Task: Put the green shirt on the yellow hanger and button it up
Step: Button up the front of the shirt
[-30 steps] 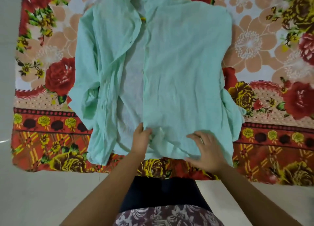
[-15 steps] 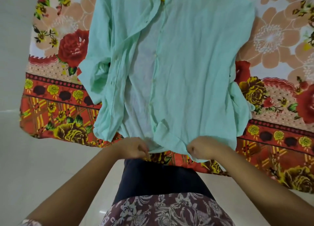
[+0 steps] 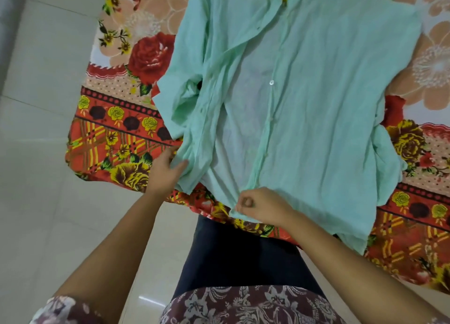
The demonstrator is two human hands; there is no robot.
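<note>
The pale green shirt (image 3: 316, 104) lies spread on a floral bedsheet, front open, with a white button (image 3: 271, 82) showing on the right placket. A speck of the yellow hanger (image 3: 284, 0) peeks out near the collar; the rest is hidden inside the shirt. My left hand (image 3: 166, 170) grips the bottom corner of the left front panel, thumb over the cloth. My right hand (image 3: 259, 205) pinches the hem at the bottom of the right placket. The two front panels lie apart, with the inner back of the shirt showing between them.
The floral bedsheet (image 3: 117, 138) covers a bed whose near edge runs just in front of my legs. A pale tiled floor (image 3: 48, 177) stretches to the left. The shirt's left sleeve (image 3: 180, 99) is bunched at the side.
My left hand has let go of the middle hem and moved left to the left panel's bottom corner. My right hand has slid left along the hem to the placket.
</note>
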